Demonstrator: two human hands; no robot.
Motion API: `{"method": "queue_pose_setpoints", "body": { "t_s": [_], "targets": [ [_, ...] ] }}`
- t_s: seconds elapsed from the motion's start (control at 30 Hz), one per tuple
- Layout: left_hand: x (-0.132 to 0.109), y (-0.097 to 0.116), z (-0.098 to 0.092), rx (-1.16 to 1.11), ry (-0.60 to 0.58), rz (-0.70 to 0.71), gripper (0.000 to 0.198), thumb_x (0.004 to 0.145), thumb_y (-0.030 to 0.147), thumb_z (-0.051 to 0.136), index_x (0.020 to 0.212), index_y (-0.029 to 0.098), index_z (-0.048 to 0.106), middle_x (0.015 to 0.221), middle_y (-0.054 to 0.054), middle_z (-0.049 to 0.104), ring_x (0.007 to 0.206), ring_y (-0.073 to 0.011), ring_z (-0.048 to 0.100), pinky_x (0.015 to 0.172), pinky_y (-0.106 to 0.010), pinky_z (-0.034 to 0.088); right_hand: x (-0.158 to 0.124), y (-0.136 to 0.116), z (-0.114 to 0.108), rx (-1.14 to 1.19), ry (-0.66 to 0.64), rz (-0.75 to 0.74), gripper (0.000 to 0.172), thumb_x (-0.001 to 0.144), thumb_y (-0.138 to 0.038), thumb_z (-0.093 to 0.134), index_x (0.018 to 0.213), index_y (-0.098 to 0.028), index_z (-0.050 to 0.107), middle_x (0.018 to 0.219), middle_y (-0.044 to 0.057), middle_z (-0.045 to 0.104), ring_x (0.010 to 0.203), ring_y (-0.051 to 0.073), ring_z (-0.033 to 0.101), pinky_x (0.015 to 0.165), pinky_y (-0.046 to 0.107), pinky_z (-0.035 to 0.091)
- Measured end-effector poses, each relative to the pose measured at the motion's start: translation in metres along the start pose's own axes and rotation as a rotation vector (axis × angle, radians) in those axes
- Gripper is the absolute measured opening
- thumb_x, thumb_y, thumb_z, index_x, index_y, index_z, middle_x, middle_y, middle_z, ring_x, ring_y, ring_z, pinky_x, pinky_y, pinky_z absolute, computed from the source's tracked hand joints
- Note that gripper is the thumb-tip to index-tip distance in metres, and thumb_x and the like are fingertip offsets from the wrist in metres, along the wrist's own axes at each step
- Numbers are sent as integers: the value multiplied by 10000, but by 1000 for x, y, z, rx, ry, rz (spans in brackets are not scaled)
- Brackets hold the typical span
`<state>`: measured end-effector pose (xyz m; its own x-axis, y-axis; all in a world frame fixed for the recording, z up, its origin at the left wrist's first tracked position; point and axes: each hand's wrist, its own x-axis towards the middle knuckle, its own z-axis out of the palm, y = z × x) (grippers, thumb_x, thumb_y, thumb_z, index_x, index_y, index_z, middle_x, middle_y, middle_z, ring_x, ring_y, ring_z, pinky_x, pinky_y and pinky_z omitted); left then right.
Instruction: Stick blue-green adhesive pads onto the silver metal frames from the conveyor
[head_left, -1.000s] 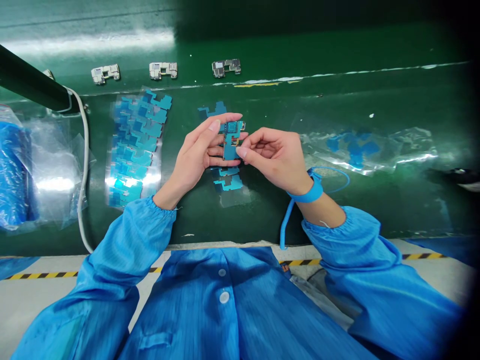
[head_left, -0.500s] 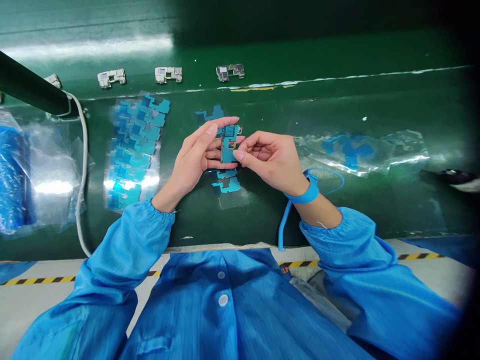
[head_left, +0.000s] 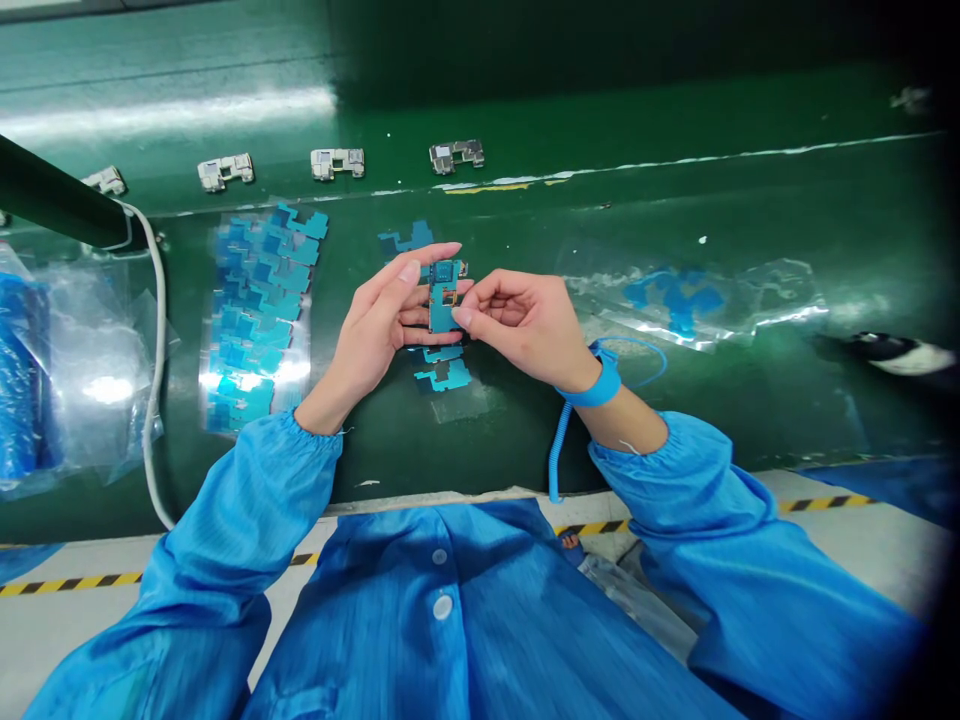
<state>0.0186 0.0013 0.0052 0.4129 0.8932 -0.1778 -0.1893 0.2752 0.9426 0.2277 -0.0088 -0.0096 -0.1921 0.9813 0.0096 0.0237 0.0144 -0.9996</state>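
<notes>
Both my hands meet over the green work surface and hold one small blue circuit board upright between them. My left hand cups it from the left, fingers curled round its edge. My right hand pinches its right side with thumb and forefinger and wears a blue wrist strap with a coiled cord. Just below the board, a few loose blue cut-out pieces lie on a clear sheet.
A clear sheet with several blue cut-out pieces lies to the left. Three small metal parts sit in a row at the back. Plastic bags and a white cable are at far left, crumpled film to the right.
Both hands and the board appear slightly further left and lower in the picture, as does everything around them. The grip on the board is unchanged.
</notes>
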Motion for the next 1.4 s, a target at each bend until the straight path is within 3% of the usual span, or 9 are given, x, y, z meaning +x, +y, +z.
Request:
{"method": "queue_pose_setpoints", "body": {
  "t_s": [0.83,1.17,1.4],
  "targets": [
    [0,2,0,20,-7,-23,619,1109,651,508,1548,224,600,1327,-112,835,1106,-282,870,899,-405,748,1,-5,0,38,-18,48,368,818,-472,970,799,-197,727,766,-1,712,673,117,614,680,283,623],
    [-1,1,1,-4,24,-31,601,1087,680,548,1511,269,661,1322,-103,833,1208,-331,846,947,-449,740,1,-4,0,20,-4,43,414,805,-555,975,790,-219,734,771,20,711,815,191,723,721,323,657],
    [-1,3,1,8,43,-39,597,1079,675,562,1506,271,662,1311,-96,840,1166,-316,854,929,-439,744,0,-3,1,27,-2,23,409,822,-543,969,788,-215,727,739,6,675,765,167,686,704,305,640]
  ]
}}
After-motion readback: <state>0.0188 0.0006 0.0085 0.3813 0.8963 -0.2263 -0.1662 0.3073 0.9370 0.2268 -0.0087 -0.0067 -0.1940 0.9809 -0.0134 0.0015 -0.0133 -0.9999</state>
